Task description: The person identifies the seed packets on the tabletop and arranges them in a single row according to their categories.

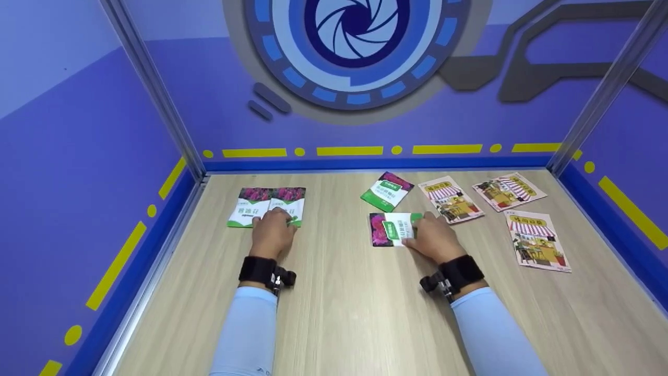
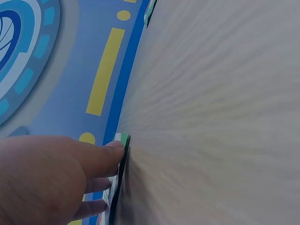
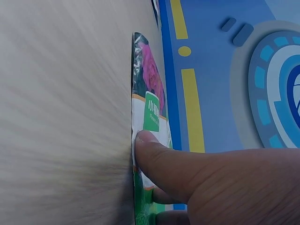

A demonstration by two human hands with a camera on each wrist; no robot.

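Note:
Two seed packets with magenta flowers over white and green lie side by side at the left. My left hand point(image 1: 272, 233) rests on the right-hand one of these packets point(image 1: 290, 195); in the left wrist view its thumb point(image 2: 112, 152) and fingertips touch the packet's surface. My right hand point(image 1: 437, 237) grips the green end of a sideways flower seed packet point(image 1: 390, 230), thumb at the near edge and fingers toward the far edge. The right wrist view shows the thumb point(image 3: 150, 145) on this packet's white part, with the packet low against the table.
Another pink-flower packet point(image 1: 387, 191) lies tilted behind the right hand's packet. To the right are several packets with a striped awning picture, one point(image 1: 452, 199) close to the right hand. Purple panels point(image 1: 334, 133) wall the wooden table point(image 1: 334, 313) at back and sides.

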